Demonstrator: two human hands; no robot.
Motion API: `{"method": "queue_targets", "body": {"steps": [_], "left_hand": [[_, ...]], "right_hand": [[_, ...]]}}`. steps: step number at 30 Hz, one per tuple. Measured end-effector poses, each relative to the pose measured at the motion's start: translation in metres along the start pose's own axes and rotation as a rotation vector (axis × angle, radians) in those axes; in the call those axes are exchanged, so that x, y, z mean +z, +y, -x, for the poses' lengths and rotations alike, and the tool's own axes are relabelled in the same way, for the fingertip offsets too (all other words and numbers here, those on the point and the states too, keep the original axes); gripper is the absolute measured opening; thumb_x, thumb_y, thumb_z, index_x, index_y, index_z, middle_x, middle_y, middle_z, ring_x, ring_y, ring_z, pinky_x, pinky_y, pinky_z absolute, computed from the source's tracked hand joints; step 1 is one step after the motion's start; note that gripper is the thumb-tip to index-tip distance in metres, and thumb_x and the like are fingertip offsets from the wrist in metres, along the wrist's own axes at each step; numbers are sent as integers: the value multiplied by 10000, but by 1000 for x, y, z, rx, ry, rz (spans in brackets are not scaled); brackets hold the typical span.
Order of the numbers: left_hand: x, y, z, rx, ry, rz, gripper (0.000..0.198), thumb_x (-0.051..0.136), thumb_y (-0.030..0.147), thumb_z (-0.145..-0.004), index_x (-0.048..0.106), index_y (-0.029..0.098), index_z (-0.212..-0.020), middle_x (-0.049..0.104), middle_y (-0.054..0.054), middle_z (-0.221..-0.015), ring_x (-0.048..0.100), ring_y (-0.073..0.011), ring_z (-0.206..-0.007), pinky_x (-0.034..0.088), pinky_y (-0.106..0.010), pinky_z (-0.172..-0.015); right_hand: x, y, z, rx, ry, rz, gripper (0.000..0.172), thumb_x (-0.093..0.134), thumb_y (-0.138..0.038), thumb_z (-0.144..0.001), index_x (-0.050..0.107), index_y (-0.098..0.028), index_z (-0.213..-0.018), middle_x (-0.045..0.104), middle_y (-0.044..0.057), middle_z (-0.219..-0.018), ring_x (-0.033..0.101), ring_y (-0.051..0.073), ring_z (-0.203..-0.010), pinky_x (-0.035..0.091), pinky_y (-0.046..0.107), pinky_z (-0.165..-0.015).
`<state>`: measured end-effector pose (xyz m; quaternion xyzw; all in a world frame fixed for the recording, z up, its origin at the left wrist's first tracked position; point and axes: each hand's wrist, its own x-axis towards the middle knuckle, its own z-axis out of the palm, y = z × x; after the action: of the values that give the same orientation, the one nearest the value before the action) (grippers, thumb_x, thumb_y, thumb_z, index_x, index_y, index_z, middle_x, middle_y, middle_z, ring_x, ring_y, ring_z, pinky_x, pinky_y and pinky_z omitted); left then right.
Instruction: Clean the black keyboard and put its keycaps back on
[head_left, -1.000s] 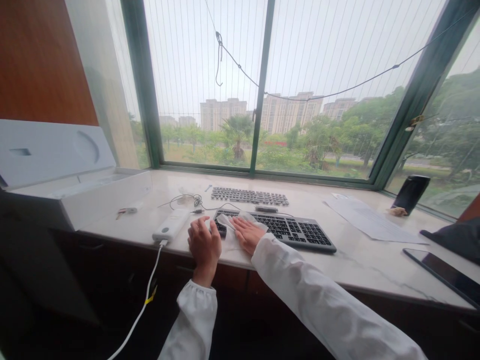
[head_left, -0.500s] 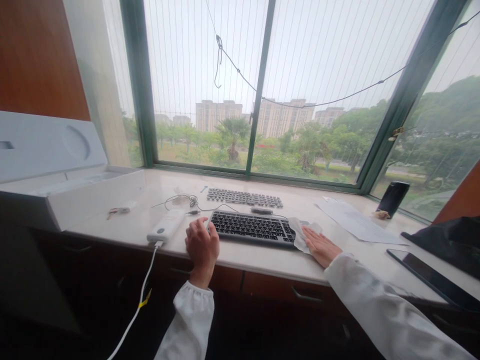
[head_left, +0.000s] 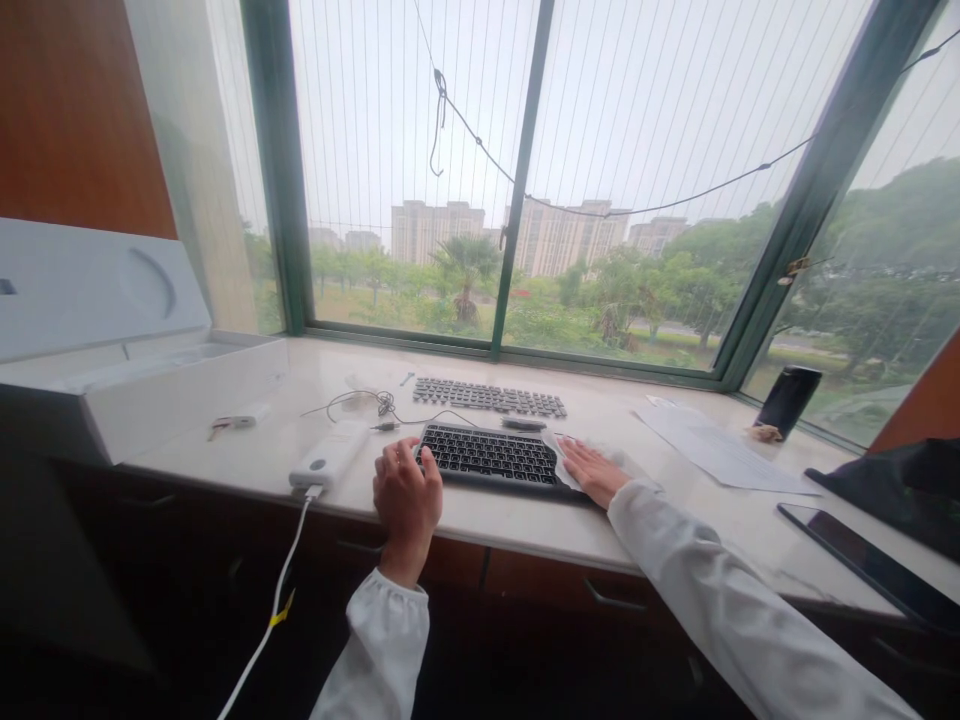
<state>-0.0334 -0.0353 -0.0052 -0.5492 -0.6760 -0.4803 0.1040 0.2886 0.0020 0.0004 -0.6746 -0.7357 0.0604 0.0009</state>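
Observation:
A black keyboard (head_left: 491,456) lies near the front edge of the counter, its key positions showing as dark squares with pale outlines. My left hand (head_left: 409,490) is closed around its left end, thumb toward the keys. On the right end, my right hand (head_left: 596,470) holds a crumpled white wipe (head_left: 559,462) against the keys, its fingers stretched over it. That wipe hides the keyboard's right part. Behind the keyboard, loose dark keycaps (head_left: 487,396) lie in rows. A small dark tool-like object (head_left: 523,424) rests between the two.
A white power bank (head_left: 328,458) with a white cable stands left of my left hand. Farther left are a USB stick (head_left: 238,422) and an open white box (head_left: 180,390). Paper sheets (head_left: 724,450), a propped phone (head_left: 787,402) and a dark tablet (head_left: 862,560) lie to the right.
My right hand has slid left with the wipe, farther over the right end of the keyboard. My left hand keeps its hold on the left end.

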Motion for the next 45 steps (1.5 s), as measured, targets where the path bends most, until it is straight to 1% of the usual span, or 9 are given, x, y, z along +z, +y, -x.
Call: {"method": "queue_targets", "body": {"steps": [5,16,20,24,28,33,40,44,45], "left_hand": [[0,1,0,16,0,1,221,440,301,-937,597,190,-1046,616,-89,-1049,547,-254,-972,427,-352,-821],[1,1,1,-1,20,-5,211,447,303,-937,593,191,-1038,620,-81,-1038,546,-250,-970,435,-347,-803],[1,1,0,-29,17,-8,216,429,291,-940,598,184,-1023,615,-90,-1026,552,-253,-962,438,-347,-785],[2,-1,-2,-46,21,-1,219,419,278,-940,597,184,-1028,615,-92,-1022,550,-254,-966,440,-348,-799],[4,-3,-1,-52,25,27,232,419,305,-949,598,191,-1041,622,-89,-1029,547,-254,-977,438,-345,-790],[5,-5,-1,-55,20,37,227,423,308,-950,600,204,-1046,621,-77,-1022,543,-250,-976,430,-331,-765],[2,-4,-2,-44,4,34,217,428,290,-942,604,205,-1035,616,-71,-1022,529,-245,-967,421,-323,-755],[2,-4,-2,-40,4,38,209,426,289,-940,603,207,-1014,617,-72,-1018,526,-243,-956,415,-317,-740],[2,-4,-2,-40,5,36,204,429,290,-938,602,207,-1010,617,-70,-1013,526,-243,-951,414,-317,-737]], "right_hand": [[-1,-70,-25,-181,-18,-51,632,129,-440,-985,110,-158,-1550,74,20,-1618,35,187,-1485,66,405,-1216],[4,-208,-66,-349,2,-140,649,128,-477,-989,117,-155,-1552,96,49,-1621,57,246,-1486,64,466,-1203],[10,-241,-71,-495,-40,-150,626,239,-494,-985,209,-203,-1538,129,27,-1617,71,256,-1484,89,463,-1207],[10,-248,-74,-588,-71,-159,545,390,-455,-963,353,-299,-1484,244,-26,-1590,139,215,-1477,120,391,-1214],[4,-229,-78,-477,-10,-178,597,263,-465,-988,235,-220,-1531,158,46,-1612,114,249,-1480,126,471,-1204],[0,-175,-82,-280,13,-153,594,172,-397,-996,182,-163,-1542,142,59,-1614,114,224,-1480,115,449,-1204],[-4,-48,-67,-24,18,-80,574,155,-358,-1005,215,-145,-1535,178,70,-1605,172,203,-1470,161,396,-1197],[-3,31,-44,146,56,-38,584,270,-439,-1002,245,-174,-1521,206,119,-1594,201,262,-1460,158,523,-1178],[-1,47,-38,171,61,-27,568,223,-390,-1004,254,-160,-1522,200,119,-1594,173,258,-1466,166,486,-1185]]}}
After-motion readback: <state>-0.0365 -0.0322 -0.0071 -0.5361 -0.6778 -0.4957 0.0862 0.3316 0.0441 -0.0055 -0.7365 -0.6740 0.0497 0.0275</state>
